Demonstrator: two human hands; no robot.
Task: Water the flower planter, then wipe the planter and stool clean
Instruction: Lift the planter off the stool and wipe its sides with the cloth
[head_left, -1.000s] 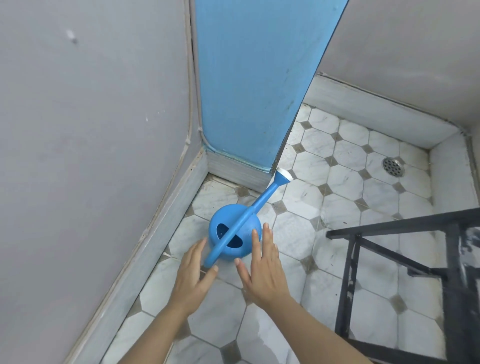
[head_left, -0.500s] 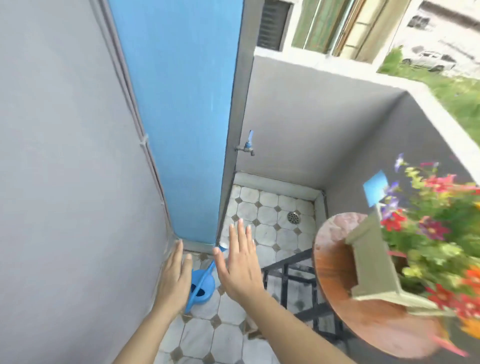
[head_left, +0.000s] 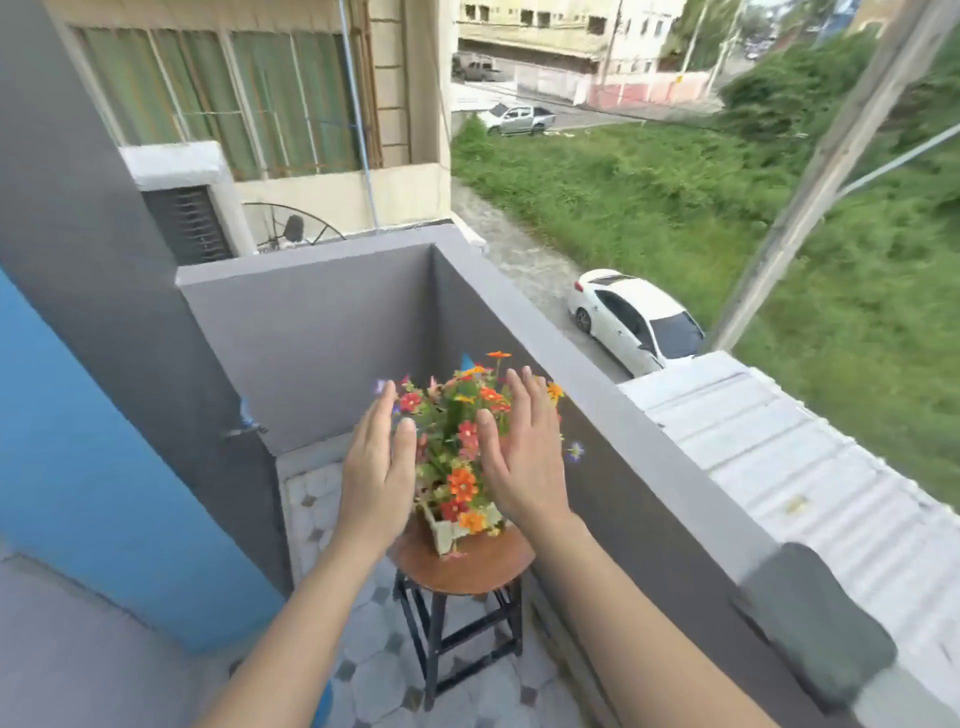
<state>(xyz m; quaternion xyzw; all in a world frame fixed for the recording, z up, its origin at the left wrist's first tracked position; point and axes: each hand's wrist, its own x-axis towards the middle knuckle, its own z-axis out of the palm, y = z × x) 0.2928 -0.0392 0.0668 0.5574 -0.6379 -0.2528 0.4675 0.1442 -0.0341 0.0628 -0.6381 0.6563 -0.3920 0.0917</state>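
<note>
A pale planter (head_left: 448, 532) full of red, orange and purple flowers (head_left: 457, 431) stands on a round brown wooden stool (head_left: 467, 569) with black metal legs. My left hand (head_left: 376, 467) is raised in front of the planter's left side, flat and empty, fingers together. My right hand (head_left: 522, 452) is held up at the planter's right side, also flat and empty. Neither hand touches anything that I can see. A sliver of the blue watering can (head_left: 324, 706) shows on the floor at the bottom, behind my left forearm.
The grey balcony wall (head_left: 613, 447) runs along the right and back of the stool. A blue wall panel (head_left: 78, 483) is on the left, with a tap (head_left: 247, 423) on the grey wall beside it. The floor (head_left: 379, 675) is white tile.
The view has swung up from the floor and watering can to the planter and the street beyond. Both hands rose with it, empty, from near the can to in front of the flowers.
</note>
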